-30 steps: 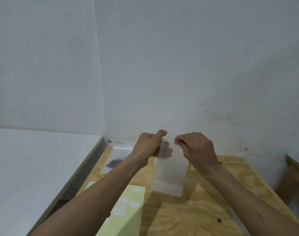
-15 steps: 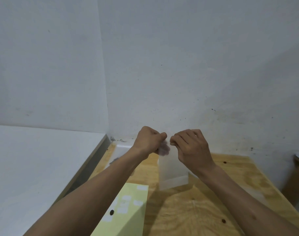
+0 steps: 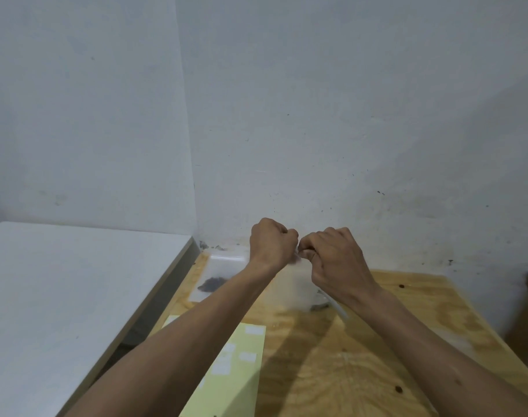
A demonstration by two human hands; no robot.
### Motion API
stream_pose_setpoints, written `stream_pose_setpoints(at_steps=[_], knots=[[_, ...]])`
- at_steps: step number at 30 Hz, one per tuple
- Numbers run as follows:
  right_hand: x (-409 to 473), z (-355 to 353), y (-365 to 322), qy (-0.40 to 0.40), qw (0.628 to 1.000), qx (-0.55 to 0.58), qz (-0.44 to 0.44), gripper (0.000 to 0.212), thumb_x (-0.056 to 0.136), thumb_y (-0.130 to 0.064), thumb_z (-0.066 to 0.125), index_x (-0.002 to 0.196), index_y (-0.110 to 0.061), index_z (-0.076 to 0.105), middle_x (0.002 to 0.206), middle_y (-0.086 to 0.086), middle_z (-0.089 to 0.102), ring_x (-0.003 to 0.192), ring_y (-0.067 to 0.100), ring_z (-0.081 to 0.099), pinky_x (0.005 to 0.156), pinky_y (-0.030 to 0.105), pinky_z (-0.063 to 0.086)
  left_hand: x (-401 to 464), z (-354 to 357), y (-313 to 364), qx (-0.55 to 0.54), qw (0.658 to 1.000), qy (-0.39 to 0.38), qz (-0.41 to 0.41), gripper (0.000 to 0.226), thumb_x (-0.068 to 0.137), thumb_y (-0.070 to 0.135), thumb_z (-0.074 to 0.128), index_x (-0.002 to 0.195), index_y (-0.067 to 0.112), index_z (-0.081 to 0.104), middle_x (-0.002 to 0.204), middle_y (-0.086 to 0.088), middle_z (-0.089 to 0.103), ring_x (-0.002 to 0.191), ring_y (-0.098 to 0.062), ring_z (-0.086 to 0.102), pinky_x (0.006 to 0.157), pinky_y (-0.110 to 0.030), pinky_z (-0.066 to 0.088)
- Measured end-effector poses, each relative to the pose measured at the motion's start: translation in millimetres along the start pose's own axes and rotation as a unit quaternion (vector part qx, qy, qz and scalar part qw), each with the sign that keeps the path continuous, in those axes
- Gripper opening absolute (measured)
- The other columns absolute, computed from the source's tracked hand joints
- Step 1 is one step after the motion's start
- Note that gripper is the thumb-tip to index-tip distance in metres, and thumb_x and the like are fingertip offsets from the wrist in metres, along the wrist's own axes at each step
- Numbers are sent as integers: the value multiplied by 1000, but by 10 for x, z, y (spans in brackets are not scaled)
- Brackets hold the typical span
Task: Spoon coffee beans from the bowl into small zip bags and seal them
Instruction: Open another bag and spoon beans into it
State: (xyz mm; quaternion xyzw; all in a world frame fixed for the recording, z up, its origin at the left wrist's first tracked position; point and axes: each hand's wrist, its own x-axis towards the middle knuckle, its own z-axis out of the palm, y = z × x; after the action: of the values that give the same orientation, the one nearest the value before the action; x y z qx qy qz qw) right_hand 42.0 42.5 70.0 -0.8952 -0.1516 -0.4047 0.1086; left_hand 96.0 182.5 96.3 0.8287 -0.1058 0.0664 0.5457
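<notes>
A small clear zip bag [image 3: 293, 288] hangs blurred between my two hands above the wooden table [image 3: 407, 341]. My left hand [image 3: 270, 242] pinches its top edge on the left side, fingers curled. My right hand [image 3: 332, 257] pinches the same top edge close beside it, nearly touching the left hand. A second clear bag [image 3: 216, 281] with dark coffee beans lies flat at the table's far left, by the wall. The bowl and spoon are not in view.
A pale yellow sheet [image 3: 235, 371] with white labels lies at the table's near left, partly under my left forearm. A white surface [image 3: 61, 296] adjoins the table on the left. The white wall [image 3: 347, 115] stands close behind.
My hands have drawn together along the bag's top edge until they almost touch. The bag now hangs blurred, swinging lower right.
</notes>
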Motion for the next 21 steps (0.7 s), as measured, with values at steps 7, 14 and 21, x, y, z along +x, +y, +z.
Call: stream_pose_setpoints(at_steps=[7, 14, 21], knots=[[193, -257, -57, -206, 971, 35, 113, 16, 90, -43, 67, 82, -29, 64, 76, -14, 63, 73, 11, 57, 79, 27, 43, -6, -63, -34, -20, 999, -36, 24, 36, 94, 24, 58, 78, -5, 73, 72, -1, 75, 68, -22, 67, 68, -34, 54], [154, -247, -26, -179, 934, 173, 257, 15, 84, -33, 81, 73, -27, 71, 74, -8, 70, 71, 15, 69, 65, 33, 56, -99, -300, -136, 12, 987, -162, 5, 38, 89, 54, 65, 111, 24, 72, 100, 7, 76, 96, -13, 70, 90, -38, 54], [180, -287, -86, -294, 844, 305, 329, 15, 99, -23, 61, 93, -10, 68, 94, -4, 80, 81, 11, 77, 91, 45, 58, -102, -370, -272, 96, 977, -167, 89, 47, 89, -1, 58, 132, 18, 62, 92, -6, 77, 90, -16, 67, 83, -30, 53]])
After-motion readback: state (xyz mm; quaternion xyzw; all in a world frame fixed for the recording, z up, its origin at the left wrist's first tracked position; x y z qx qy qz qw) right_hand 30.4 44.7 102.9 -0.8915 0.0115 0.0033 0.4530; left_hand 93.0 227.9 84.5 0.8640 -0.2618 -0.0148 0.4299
